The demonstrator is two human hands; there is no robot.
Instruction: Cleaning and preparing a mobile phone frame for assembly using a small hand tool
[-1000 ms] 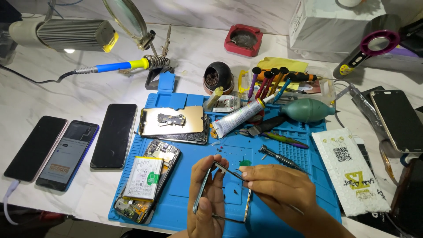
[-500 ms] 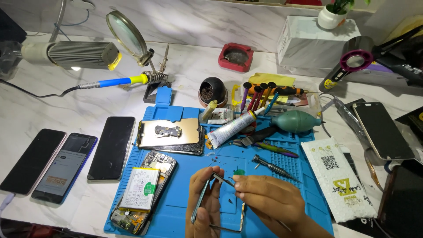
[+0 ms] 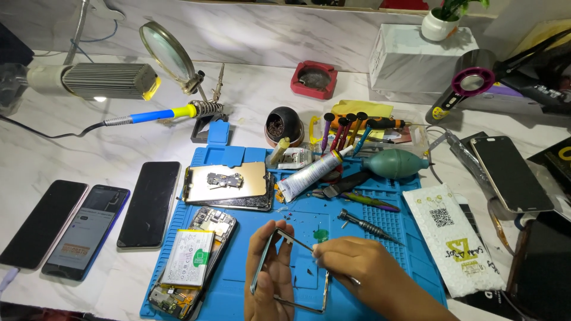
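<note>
while the left hand (image 3: 270, 279) pinches the phone frame (image 3: 289, 270) by its left long edge over the blue mat (image 3: 238, 297), its long axis runs toward the person; the right hand (image 3: 351, 267), closed on a thin tool (image 3: 300, 242), works the top corner from the right.

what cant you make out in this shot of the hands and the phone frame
Head view only:
- Thin metal phone frame: its lower edge is cut off by the picture's bottom and partly covered by the left hand.
- Right hand: its fingers close over a slim tool, so the tip is hidden.
- Opened phone with white battery: small parts too fine to identify.
- Dark object at the right edge: cut off.
</note>
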